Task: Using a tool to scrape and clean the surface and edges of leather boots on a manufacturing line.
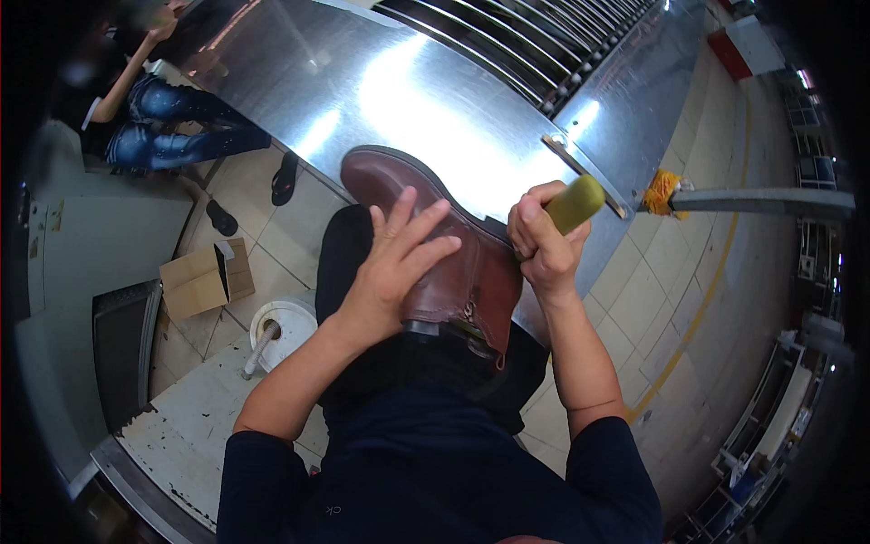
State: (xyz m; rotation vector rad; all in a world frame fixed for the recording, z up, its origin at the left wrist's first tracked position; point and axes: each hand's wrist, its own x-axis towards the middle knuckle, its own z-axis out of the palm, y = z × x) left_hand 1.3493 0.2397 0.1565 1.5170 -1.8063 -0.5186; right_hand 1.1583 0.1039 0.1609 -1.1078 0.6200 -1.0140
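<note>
A brown leather ankle boot [444,277] lies on its side across my lap, its toe pointing to the far left and resting by the metal table's edge. A zipper runs along the shaft near its top opening. My left hand [399,258] is open, fingers spread over the boot's upper. Near the heel, my right hand [547,240] is closed around a tool with a thick olive-green handle [576,203]. The handle's rounded end points up out of the fist. The tool's working end is hidden behind the hand and boot.
The shiny metal table [299,86] stands in front, with a roller conveyor [507,41] beyond. At far left sits another person in jeans [177,122]. An open cardboard box [204,279] lies on the tiled floor. A metal bar with orange wrapping [666,192] projects from the right.
</note>
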